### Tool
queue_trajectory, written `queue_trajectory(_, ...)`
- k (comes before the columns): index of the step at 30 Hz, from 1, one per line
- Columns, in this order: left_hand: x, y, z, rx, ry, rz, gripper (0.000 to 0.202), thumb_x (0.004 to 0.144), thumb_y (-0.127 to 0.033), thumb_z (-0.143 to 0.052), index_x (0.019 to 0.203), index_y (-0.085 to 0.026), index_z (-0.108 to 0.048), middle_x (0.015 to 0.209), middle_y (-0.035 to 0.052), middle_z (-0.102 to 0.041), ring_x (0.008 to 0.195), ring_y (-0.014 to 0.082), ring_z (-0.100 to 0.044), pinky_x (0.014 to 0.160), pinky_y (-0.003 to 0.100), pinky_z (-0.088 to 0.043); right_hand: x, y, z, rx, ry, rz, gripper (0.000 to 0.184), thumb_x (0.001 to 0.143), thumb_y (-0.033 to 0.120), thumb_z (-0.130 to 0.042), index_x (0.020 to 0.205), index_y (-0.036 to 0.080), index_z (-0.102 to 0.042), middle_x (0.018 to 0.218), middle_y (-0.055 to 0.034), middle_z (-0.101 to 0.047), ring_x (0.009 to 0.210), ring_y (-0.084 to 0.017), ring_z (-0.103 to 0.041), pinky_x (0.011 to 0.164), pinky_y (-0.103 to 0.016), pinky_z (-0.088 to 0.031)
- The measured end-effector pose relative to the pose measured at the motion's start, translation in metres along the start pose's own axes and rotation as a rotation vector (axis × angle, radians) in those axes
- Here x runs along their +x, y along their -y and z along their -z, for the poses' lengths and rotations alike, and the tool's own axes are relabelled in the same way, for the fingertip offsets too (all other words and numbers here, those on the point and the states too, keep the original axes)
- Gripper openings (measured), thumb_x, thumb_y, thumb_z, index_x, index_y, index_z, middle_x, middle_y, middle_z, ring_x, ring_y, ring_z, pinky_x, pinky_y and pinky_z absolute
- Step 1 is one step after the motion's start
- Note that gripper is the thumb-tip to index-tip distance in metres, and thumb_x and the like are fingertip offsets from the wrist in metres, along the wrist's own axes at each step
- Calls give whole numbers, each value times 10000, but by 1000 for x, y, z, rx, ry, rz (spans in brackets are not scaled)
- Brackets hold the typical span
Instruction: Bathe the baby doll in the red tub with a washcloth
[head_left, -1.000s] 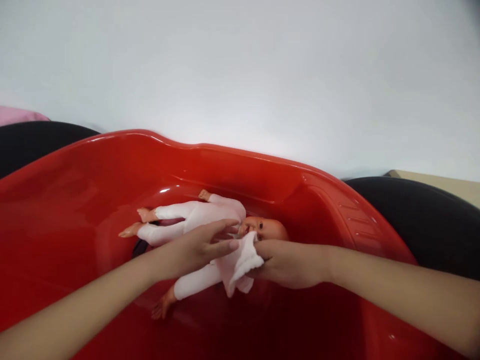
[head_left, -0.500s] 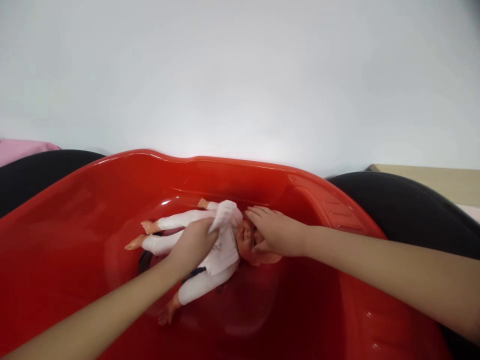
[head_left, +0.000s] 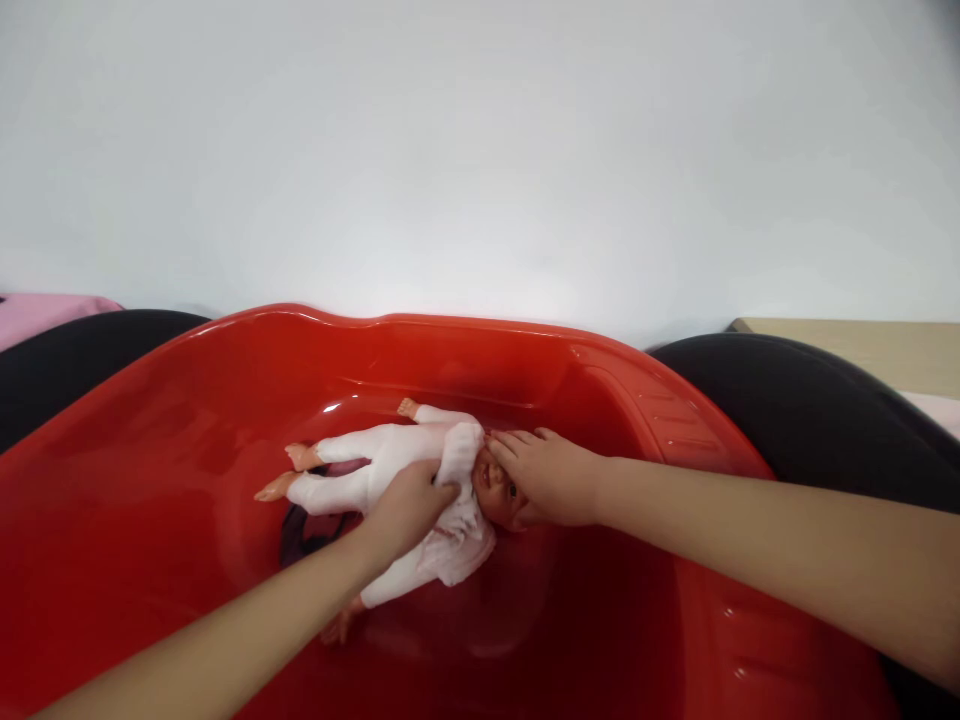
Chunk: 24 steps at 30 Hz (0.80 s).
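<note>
A baby doll [head_left: 390,447] with a white body lies on its back in a red plastic tub [head_left: 225,400], its feet to the left and its head to the right. Bunched over its chest is a pale pinkish-white shirt [head_left: 465,545]. My left hand [head_left: 412,505] is closed on a fold of this shirt, thumb and fingers pinching it. Laid over the doll's head [head_left: 495,480] is my right hand [head_left: 551,475], fingers across the top and thumb by the lower side. Part of the doll's face is hidden under it.
Dark cloth [head_left: 315,525] lies under the doll's legs. Black rounded shapes stand beside the tub, one at left [head_left: 82,360] and one at right [head_left: 810,400]. Behind are a white wall [head_left: 480,160], pink fabric [head_left: 52,312] and a light wooden surface [head_left: 862,350].
My left hand has moved slightly right, drawing the shirt up towards the doll's head, so more of its belly shows. My right hand stays on the head, shifted slightly.
</note>
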<state>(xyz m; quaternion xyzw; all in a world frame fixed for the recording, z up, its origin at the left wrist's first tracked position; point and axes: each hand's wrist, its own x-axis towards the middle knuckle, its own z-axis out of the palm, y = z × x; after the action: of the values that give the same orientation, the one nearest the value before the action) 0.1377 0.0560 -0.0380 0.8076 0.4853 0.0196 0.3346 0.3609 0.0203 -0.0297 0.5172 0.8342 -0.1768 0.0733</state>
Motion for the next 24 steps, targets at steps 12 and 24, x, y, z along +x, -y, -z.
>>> queue_trajectory(12,-5,-8,-14,-155,0,35,234,834,-266,-485,973,-219,-668,967,62,-791,914,281,-738,805,382,-582,-3,6,4,12,36,-63,1016,786,354,-753,1642,130,-253,1637,-223,-372,1370,-449,-491,1020,-601,-523)
queue_trajectory(24,1,-6,-15,-53,-50,-7,313,841,-218,-470,1099,-227,-647,1077,74,-786,975,287,-745,857,397,-596,-1,5,6,-1,47,-95,991,816,433,-700,1646,125,-256,1614,-213,-408,1288,-434,-539,951,-553,-551)
